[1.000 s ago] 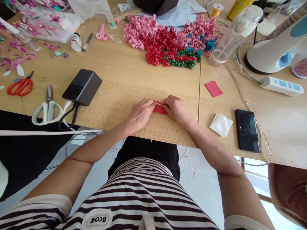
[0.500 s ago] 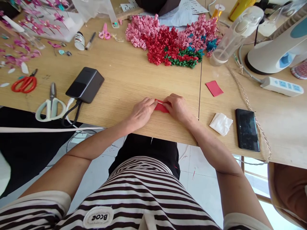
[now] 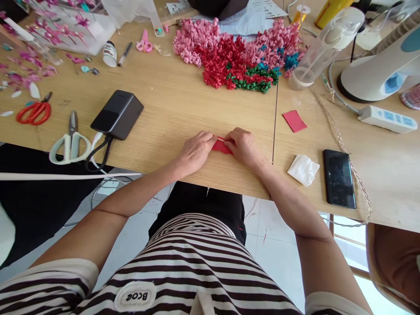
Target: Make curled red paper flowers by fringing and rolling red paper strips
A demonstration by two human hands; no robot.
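Observation:
A small red piece (image 3: 222, 146) lies on the wooden table between my two hands, with a thin pale stick (image 3: 221, 139) along its far edge. My left hand (image 3: 197, 151) pinches the left end of the piece and stick. At the right end, the closed fingers of my right hand (image 3: 243, 145) press on them. The fingertips hide both ends. Another red square (image 3: 295, 121) lies flat to the right, beyond a folded white tissue (image 3: 303, 169).
Left stand a black box (image 3: 117, 114) with cables, white-handled scissors (image 3: 70, 142) and red-handled scissors (image 3: 34, 111). Pink, red and green flower bunches (image 3: 229, 57) lie at the back. A phone (image 3: 339, 178), cord, power strip (image 3: 387, 119) and clear bottle (image 3: 311, 52) are right.
Both hands keep their hold on the red piece and have barely moved. The whole view has shifted very slightly.

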